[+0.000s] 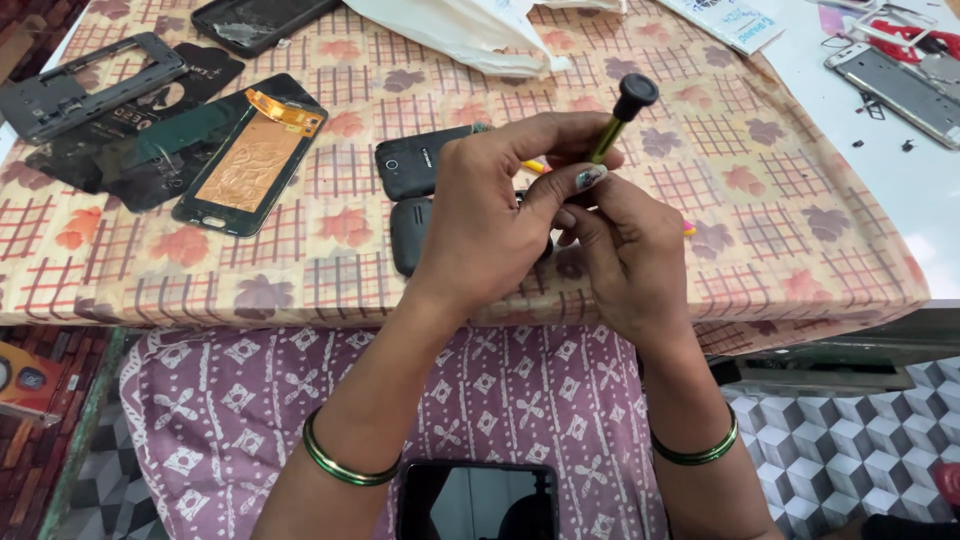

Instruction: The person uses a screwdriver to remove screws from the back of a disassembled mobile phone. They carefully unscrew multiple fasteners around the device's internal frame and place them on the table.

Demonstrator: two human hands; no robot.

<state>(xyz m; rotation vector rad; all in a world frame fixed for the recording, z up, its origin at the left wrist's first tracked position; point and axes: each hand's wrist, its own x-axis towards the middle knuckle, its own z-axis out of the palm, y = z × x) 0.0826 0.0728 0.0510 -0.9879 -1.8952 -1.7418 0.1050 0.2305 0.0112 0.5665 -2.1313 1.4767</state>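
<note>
Hands meet over the table — left hand [490, 215] and right hand [625, 250] pinching a green-shafted screwdriver [618, 118], small black phone [412, 165] just beyond.

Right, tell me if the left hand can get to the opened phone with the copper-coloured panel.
Probably yes. The opened phone lies uncovered on the tablecloth, left of the left hand, with nothing between them. But that hand, with the right hand, is gripping the screwdriver, so it would have to let go first.

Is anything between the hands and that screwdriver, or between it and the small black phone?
Nothing: both hands, left hand and right hand, already grip the screwdriver. The black phone lies just beyond; the hands hide the tool's tip, so that gap cannot be judged.
</note>
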